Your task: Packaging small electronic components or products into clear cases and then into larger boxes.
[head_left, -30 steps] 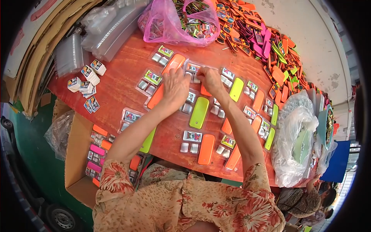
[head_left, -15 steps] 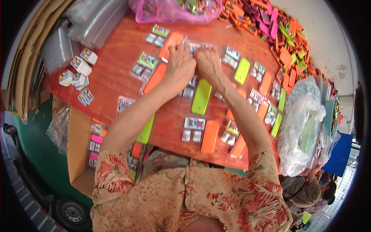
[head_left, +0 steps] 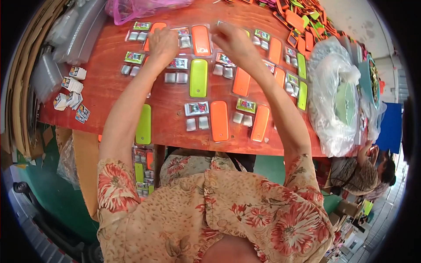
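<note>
My left hand (head_left: 163, 46) is at the far left of the table, its curled fingers against the left edge of a clear plastic blister pack (head_left: 186, 33). That pack holds an orange phone-shaped case (head_left: 201, 40), a printed packet and silvery pieces. Part of another orange case (head_left: 157, 30) shows beside my left hand. To the right of the pack, my right hand (head_left: 232, 41) is raised with bent fingers; what lies inside either hand's fingers is hidden. Directly below the pack lies a similar pack with a lime-green case (head_left: 198, 78).
More filled packs, some with orange cases (head_left: 220, 121), cover the red table (head_left: 101, 109). Stacks of small cards (head_left: 72, 84) sit at the left, beside clear plastic sheets (head_left: 81, 30). Loose cases (head_left: 302, 22) heap at the far right, behind clear bags (head_left: 333, 101). A co-worker (head_left: 359, 171) is at the right.
My hands have moved apart, the left to the left and the right to the right, uncovering the orange case in the pack between them. The whole view has shifted.
</note>
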`<action>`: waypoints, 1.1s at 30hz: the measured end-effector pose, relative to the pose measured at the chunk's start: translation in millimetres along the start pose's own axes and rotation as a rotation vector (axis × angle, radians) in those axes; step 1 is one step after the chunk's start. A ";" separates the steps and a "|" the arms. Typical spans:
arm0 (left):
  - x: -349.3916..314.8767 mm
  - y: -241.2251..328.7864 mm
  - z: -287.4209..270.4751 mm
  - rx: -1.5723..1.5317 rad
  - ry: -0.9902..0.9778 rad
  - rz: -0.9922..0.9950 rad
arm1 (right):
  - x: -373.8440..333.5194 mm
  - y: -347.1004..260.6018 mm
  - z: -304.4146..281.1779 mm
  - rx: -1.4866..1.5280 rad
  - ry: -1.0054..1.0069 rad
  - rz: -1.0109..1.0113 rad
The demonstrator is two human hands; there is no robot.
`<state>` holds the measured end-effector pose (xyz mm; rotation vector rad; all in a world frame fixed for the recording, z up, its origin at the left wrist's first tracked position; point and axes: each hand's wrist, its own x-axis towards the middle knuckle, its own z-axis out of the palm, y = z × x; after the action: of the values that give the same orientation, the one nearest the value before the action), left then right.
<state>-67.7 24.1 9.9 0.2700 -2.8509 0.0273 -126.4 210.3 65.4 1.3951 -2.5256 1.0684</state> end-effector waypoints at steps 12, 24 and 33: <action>-136.5 22.3 -64.8 -0.327 0.313 0.026 | -151.8 -44.1 2.9 0.043 0.051 0.027; -231.3 48.2 -79.9 -0.408 0.205 -0.146 | -148.8 -52.8 22.2 -0.053 0.124 -0.056; -180.0 158.4 -74.1 -0.655 0.209 0.361 | -282.2 46.3 -91.4 -0.768 0.295 0.791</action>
<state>92.8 215.7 32.9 -0.3591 -2.4900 -0.7387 -20.0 484.7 5.8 0.0392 -2.7793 0.1969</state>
